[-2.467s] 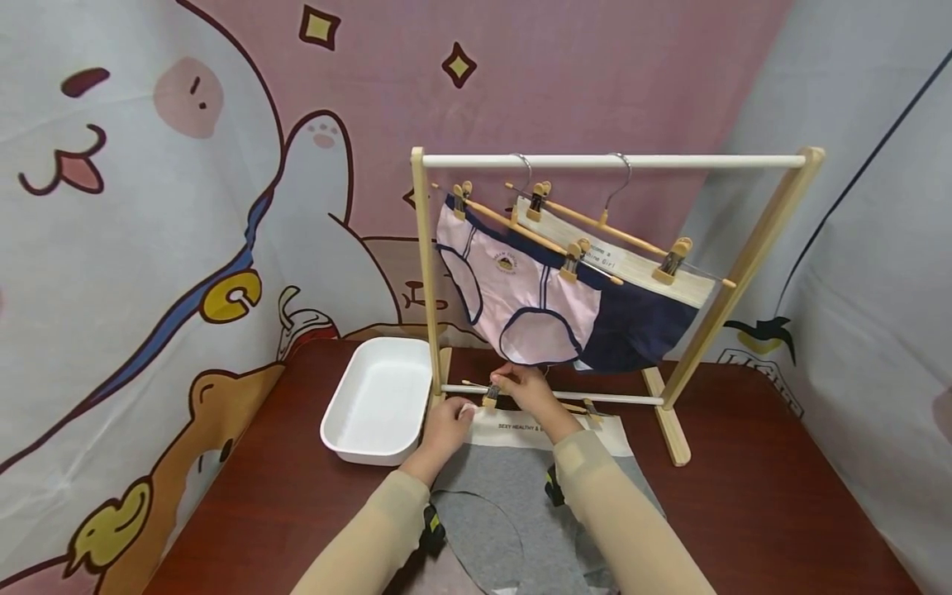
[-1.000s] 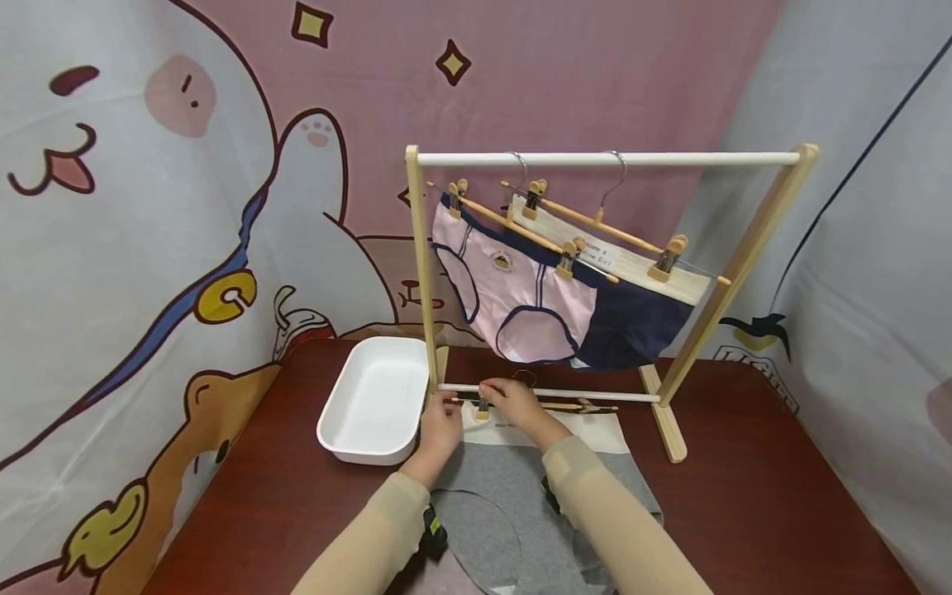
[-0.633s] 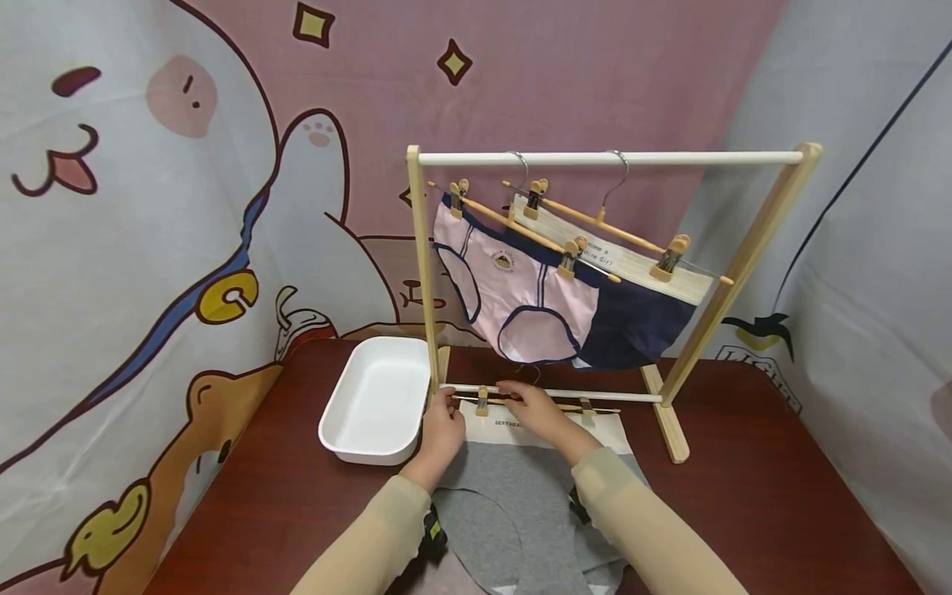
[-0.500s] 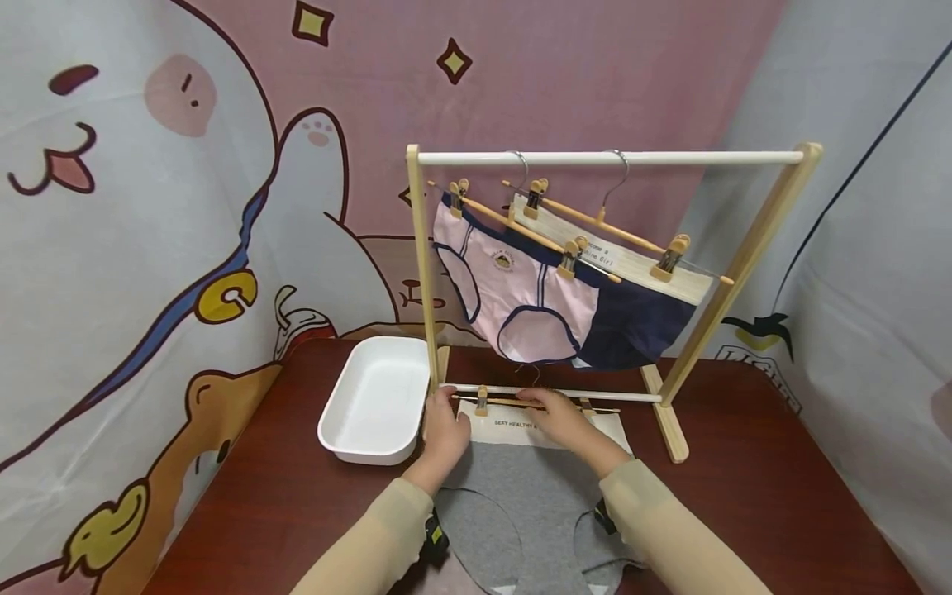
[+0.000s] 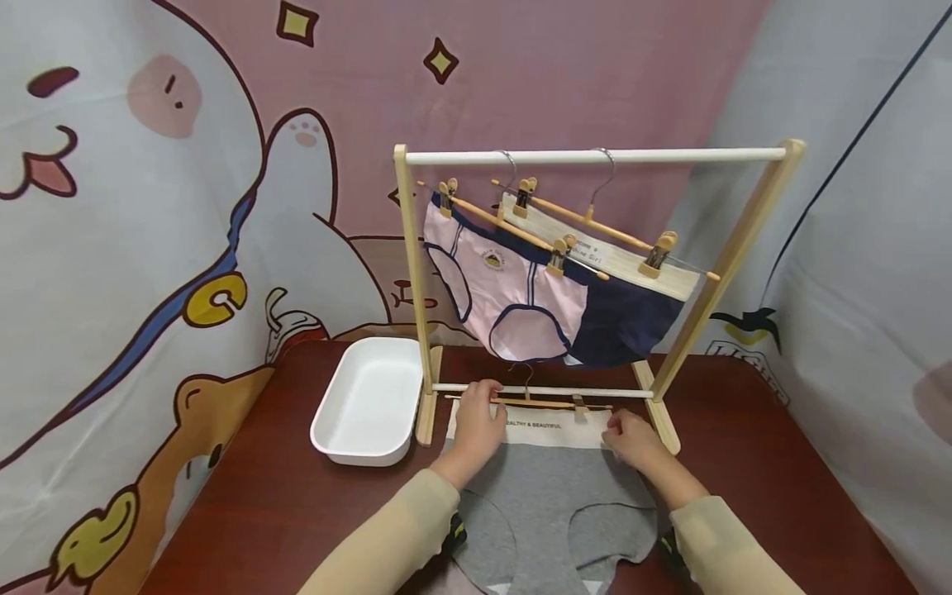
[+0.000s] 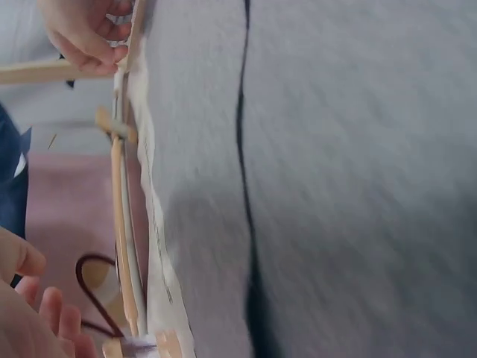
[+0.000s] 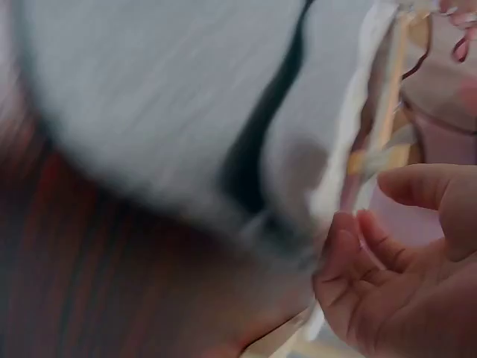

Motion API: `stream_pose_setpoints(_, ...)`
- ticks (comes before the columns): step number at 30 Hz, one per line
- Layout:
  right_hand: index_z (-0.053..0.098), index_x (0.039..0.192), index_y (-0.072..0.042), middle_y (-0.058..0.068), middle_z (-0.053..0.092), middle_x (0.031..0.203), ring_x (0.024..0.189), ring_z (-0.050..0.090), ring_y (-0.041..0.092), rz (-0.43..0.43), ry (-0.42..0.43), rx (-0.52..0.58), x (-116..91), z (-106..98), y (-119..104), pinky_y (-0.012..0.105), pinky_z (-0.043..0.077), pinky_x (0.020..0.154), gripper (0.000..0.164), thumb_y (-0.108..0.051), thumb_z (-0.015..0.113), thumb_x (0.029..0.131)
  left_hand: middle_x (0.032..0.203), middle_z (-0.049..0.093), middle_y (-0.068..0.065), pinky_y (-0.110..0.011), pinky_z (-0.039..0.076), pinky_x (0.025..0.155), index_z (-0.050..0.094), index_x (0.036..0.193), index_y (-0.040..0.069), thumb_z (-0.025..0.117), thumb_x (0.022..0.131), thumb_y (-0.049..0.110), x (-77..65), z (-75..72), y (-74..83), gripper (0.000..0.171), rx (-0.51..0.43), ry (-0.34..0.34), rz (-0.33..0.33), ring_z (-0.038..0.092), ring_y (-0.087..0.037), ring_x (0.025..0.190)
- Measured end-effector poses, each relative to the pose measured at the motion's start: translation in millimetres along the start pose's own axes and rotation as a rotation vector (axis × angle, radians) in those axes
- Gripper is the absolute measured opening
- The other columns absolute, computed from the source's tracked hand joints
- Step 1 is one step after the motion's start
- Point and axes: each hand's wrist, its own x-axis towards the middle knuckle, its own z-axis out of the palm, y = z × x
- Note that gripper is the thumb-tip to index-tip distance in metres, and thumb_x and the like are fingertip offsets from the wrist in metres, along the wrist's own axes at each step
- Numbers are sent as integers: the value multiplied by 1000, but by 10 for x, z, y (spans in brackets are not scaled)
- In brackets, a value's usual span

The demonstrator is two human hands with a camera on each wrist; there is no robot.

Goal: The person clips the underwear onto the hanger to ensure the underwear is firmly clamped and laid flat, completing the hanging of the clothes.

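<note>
A pair of grey underpants (image 5: 546,479) with a cream waistband (image 5: 554,427) lies flat in front of the rack. Along the waistband's upper edge runs a wooden clip hanger (image 5: 546,403), its hook pointing away. My left hand (image 5: 478,426) is over the left clip, hiding it in the head view; in the left wrist view its fingers curve loosely beside that clip (image 6: 141,346). At the waistband's right corner, my right hand (image 5: 638,442) has its fingertips at the edge. The right wrist view shows its thumb (image 7: 417,185) apart from the fingers. The right clip (image 5: 579,405) stands just left of this hand.
A wooden rack (image 5: 411,273) with a white top rail stands behind the hands. From it hang pink underpants (image 5: 513,289) and navy underpants (image 5: 632,318) on clip hangers. A white basin (image 5: 369,401) sits to the left on the dark red table (image 5: 245,504).
My right hand has let go of the left clip and moved right to the waistband's far corner. My left hand has shifted from the left corner onto the left clip. The view has turned slightly right.
</note>
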Motion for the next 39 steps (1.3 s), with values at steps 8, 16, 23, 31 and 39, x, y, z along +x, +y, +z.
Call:
stream_pose_setpoints(8, 48, 110, 16, 27, 58, 94, 75, 58, 30, 171, -112, 40, 168, 0, 285, 41, 48, 63, 44, -25, 50, 93, 110, 63, -6, -42, 47, 85, 63, 116, 13, 61, 90, 17, 42, 341, 287, 26, 158, -191, 155, 57, -24, 104)
stream_pose_setpoints(16, 52, 109, 9, 18, 55, 90, 73, 53, 24, 221, -179, 57, 265, 35, 286, 33, 46, 56, 34, -20, 53, 91, 113, 66, 0, -41, 48, 82, 67, 116, 17, 59, 93, 27, 132, 594, 459, 26, 336, -221, 194, 61, -22, 105)
stream_pose_setpoints(23, 56, 89, 3, 17, 53, 83, 74, 50, 26, 110, -167, -6, 262, 55, 206, 31, 43, 57, 19, -16, 58, 87, 108, 68, 4, -42, 46, 85, 66, 113, 23, 54, 94, 39, 173, 749, 620, 28, 513, -236, 207, 62, -18, 101)
stream_pose_setpoints(31, 56, 87, 2, 18, 48, 86, 78, 46, 27, 106, -166, -4, 226, 38, 225, 30, 40, 58, 18, -17, 60, 87, 106, 68, 6, -37, 42, 90, 63, 111, 24, 47, 97, 43, 148, 838, 697, 28, 579, -324, 182, 61, -17, 102)
stream_pose_setpoints(39, 59, 89, 4, 18, 56, 89, 94, 47, 34, 94, -143, -19, 227, 31, 309, 39, 42, 76, 22, -17, 61, 83, 93, 67, 4, -36, 43, 87, 63, 99, 21, 61, 90, 34, 115, 878, 704, 16, 456, -292, 181, 63, -15, 92)
